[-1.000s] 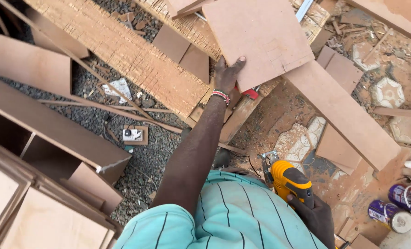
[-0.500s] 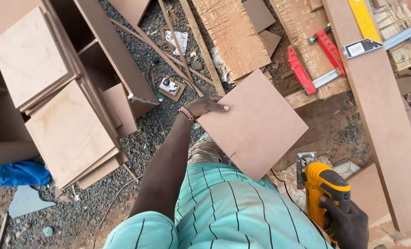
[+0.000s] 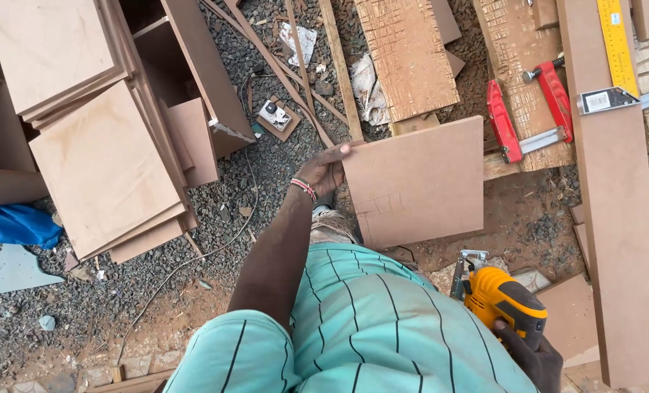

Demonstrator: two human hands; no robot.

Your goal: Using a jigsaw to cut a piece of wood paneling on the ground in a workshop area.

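Gripping a square brown fibreboard panel by its left edge, left hand; right hand holds a yellow jigsaw.

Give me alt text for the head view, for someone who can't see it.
Seen from above, a person's left hand holds a square brown board by its edge over gravel, while the right hand has a grip on a yellow power saw. Stacked boards lie on one side, a red clamp on the other.
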